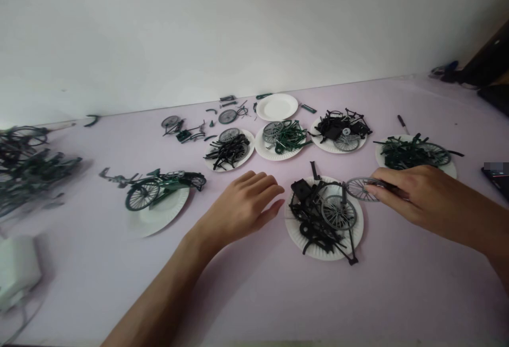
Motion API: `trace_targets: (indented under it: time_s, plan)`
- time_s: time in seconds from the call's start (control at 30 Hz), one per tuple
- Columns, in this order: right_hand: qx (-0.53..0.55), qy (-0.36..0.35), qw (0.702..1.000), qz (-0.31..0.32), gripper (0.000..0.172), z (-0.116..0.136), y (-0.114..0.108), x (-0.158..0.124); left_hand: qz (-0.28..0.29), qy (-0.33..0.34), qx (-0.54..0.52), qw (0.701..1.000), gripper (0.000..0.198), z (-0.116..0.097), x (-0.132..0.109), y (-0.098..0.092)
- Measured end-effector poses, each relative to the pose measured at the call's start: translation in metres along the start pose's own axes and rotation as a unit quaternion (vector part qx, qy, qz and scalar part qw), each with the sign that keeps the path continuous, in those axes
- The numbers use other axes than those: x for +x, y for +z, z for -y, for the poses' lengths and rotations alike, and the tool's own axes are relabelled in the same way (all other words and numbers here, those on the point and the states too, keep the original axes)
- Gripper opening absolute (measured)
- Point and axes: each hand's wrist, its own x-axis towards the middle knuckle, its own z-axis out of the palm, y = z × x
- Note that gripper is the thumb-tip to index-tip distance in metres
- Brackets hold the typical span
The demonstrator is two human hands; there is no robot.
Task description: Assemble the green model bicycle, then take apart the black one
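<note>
My right hand [421,193] pinches a grey spoked toy bicycle wheel [358,188] at its right side, just off the upper right rim of the front paper plate [292,236]. On that plate lies a heap of black plastic bicycle parts [314,214] with another grey wheel [339,212] on top. My left hand [248,198] hovers to the left of the plate, palm down, fingers loosely bent and thumb apart, holding nothing. Further left, a dark green toy bicycle [163,185] rests across a white paper plate [169,214].
Behind stand plates of black parts [226,150], green parts [292,136], more black parts [338,127] and dark green parts [409,153]. A bare plate [277,107] sits near the wall. A screwdriver [401,121], a white adapter [18,267] and piled toy bicycles [34,177] lie around.
</note>
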Motion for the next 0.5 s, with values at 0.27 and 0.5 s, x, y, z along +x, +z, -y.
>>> trace_targets:
  time_s: [0.27,0.5]
  plan:
    - [-0.031,-0.016,0.996,0.083,0.040,0.001,0.013,0.002,0.131,-0.069,-0.095,0.984,0.010,-0.014,-0.001,-0.007]
    - [-0.066,0.018,0.997,0.023,0.037,-0.013,0.009,0.005,0.177,-0.098,-0.137,0.970,0.007,-0.020,0.001,-0.007]
